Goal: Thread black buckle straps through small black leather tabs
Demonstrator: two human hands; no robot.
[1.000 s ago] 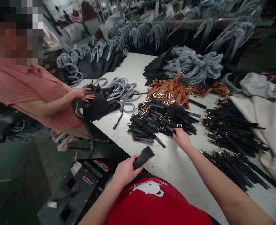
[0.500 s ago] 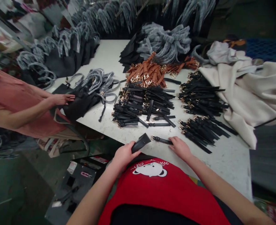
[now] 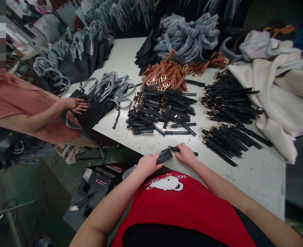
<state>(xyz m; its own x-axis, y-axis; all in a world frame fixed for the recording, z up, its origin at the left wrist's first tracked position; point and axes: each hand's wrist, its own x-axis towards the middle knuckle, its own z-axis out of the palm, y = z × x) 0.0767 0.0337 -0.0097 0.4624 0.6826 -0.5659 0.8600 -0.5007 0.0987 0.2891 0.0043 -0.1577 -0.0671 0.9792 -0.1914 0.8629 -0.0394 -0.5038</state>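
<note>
My left hand point(image 3: 148, 164) is closed around a small black leather piece point(image 3: 164, 156) at the near edge of the white table point(image 3: 249, 171). My right hand point(image 3: 186, 154) pinches a black buckle strap point(image 3: 191, 153) whose buckle end meets that piece. Just beyond lies a pile of black straps with gold buckles point(image 3: 161, 110), with two more black piles point(image 3: 228, 99) to its right and brown straps point(image 3: 165, 73) behind.
A person in a pink top stands at the left, hands point(image 3: 75, 104) on black bags with grey-wrapped handles point(image 3: 107, 89). Cream fabric point(image 3: 282, 92) covers the table's right side. A grey machine point(image 3: 94, 187) sits below the table edge. More wrapped bags point(image 3: 187, 37) crowd the back.
My right hand drew one black strap out of the pile and brought it to the near edge, then against the leather piece in my left hand. The view shifted down.
</note>
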